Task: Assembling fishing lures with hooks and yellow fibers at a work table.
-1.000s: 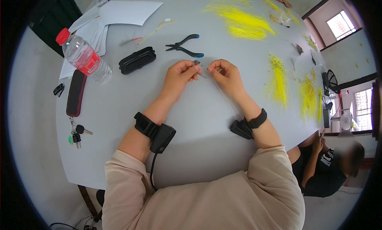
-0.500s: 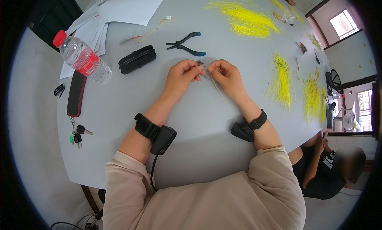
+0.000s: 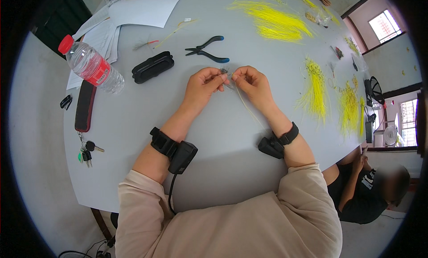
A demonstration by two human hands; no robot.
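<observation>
I am seeing my left hand (image 3: 203,85) and right hand (image 3: 253,83) pinching one thin yellow wire (image 3: 245,104) mid-table; pliers (image 3: 207,49) are lying just beyond, table edge (image 3: 133,204) well apart.

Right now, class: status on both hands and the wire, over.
Left hand and right hand both pinching the thin yellow wire above the table. Pliers lie beyond, apart. Nothing in the way.

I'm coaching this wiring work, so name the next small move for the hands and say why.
Probably keep pinching and finish twisting the frayed wire end. Both the left hand and right hand already grip it between fingertips, its thin yellow strand trails toward the person, and the pliers lie untouched beyond.
</observation>
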